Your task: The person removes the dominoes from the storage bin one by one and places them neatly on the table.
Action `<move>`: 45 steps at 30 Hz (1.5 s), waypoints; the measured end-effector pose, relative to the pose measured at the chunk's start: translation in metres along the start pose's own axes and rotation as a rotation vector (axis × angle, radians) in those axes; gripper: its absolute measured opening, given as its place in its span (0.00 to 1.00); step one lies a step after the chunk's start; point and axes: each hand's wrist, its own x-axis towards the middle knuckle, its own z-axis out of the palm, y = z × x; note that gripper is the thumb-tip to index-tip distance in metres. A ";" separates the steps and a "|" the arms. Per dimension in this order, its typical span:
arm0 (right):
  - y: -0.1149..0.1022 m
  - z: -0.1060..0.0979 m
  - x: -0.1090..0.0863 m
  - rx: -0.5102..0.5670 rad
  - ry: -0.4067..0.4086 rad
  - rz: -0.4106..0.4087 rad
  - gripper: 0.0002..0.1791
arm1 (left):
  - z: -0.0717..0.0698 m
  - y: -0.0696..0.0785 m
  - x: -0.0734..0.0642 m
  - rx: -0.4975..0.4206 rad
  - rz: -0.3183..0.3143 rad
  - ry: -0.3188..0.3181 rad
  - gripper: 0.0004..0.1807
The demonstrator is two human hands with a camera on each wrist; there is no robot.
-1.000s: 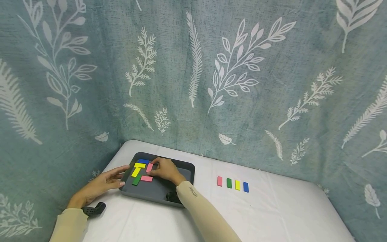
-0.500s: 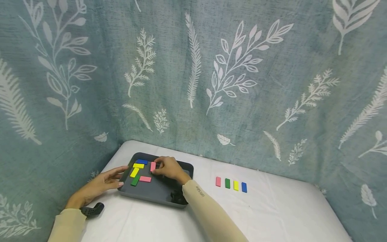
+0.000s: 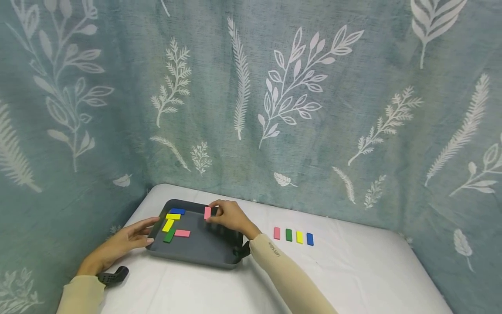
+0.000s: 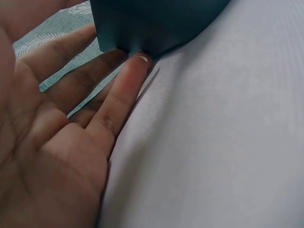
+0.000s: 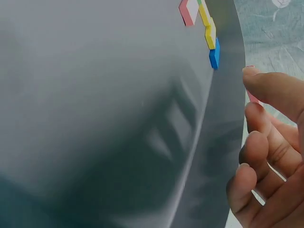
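Between the thumb and fingers of my right hand (image 3: 233, 216) is a pink block (image 3: 207, 213), pinched above the far side of a dark grey tray (image 3: 200, 248). In the right wrist view the fingers cover most of that block. My left hand (image 3: 127, 240) touches the tray's left wall with fairly straight fingers, as the left wrist view also shows. Inside the tray's left part lie a blue block (image 3: 178, 211), two yellow blocks (image 3: 168, 225), a green block (image 3: 169, 236) and another pink block (image 3: 182, 233), forming a bent line.
To the right of the tray, on the white tabletop (image 3: 353, 270), a row holds a pink block (image 3: 276, 233), a green block (image 3: 288, 235), a yellow block (image 3: 300, 237) and a blue block (image 3: 310, 239). A leaf-patterned curtain (image 3: 219, 87) hangs behind and at the left.
My right hand has carried the pink block to the right and upward, away from the blue and yellow blocks. The left hand stays at the tray's side. The head view has shifted slightly.
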 end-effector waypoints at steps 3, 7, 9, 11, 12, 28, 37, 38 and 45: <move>0.006 -0.007 -0.008 -0.003 0.007 -0.009 0.25 | 0.001 0.000 -0.001 0.018 -0.013 0.008 0.46; 0.015 -0.015 -0.017 -0.008 0.017 -0.015 0.25 | 0.002 0.000 -0.002 0.006 -0.004 -0.005 0.45; 0.018 -0.019 -0.023 -0.011 0.023 -0.012 0.26 | 0.001 0.000 -0.003 -0.004 0.013 -0.019 0.44; 0.021 -0.024 -0.029 -0.006 0.030 -0.009 0.26 | 0.000 0.000 -0.004 -0.016 0.030 -0.033 0.43; 0.022 -0.026 -0.032 0.000 0.032 -0.007 0.26 | 0.000 0.000 -0.004 -0.014 0.035 -0.035 0.43; 0.055 -0.051 -0.078 0.006 0.087 0.042 0.26 | 0.006 0.002 -0.005 0.010 0.005 -0.022 0.44; 0.073 -0.062 -0.100 0.010 0.131 0.067 0.24 | 0.006 0.003 -0.006 0.026 0.001 -0.029 0.45; 0.075 -0.064 -0.103 0.012 0.133 0.069 0.24 | 0.006 0.003 -0.006 0.030 -0.001 -0.029 0.45; 0.091 -0.070 -0.123 0.048 0.133 0.116 0.25 | 0.008 0.006 -0.007 0.025 -0.007 -0.029 0.45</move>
